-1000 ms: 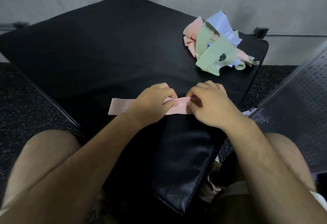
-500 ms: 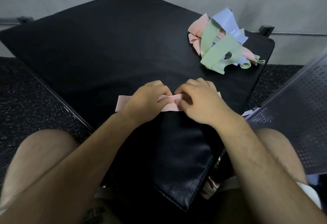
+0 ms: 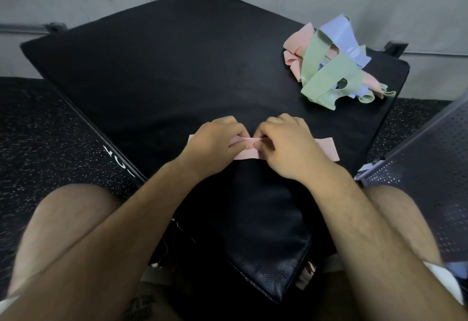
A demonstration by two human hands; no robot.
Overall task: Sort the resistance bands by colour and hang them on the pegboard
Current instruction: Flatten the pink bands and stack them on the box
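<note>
Head view: left hand (image 3: 215,143) and right hand (image 3: 286,146) both pinch the pink band (image 3: 326,149) at its middle, flat on the black surface (image 3: 177,72). Pile of bands (image 3: 331,67) lies far right. Since earlier, the band's right end has emerged beyond the right hand.

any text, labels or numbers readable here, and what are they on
Nothing here can be read with confidence.
Blue band in the pile: pale printed bars or marks, too small to read.
Frame rail left of the black pad: white marks, possibly digits, angled and blurred, not legible.
Pink band under the left hand and right hand: no print visible.
</note>
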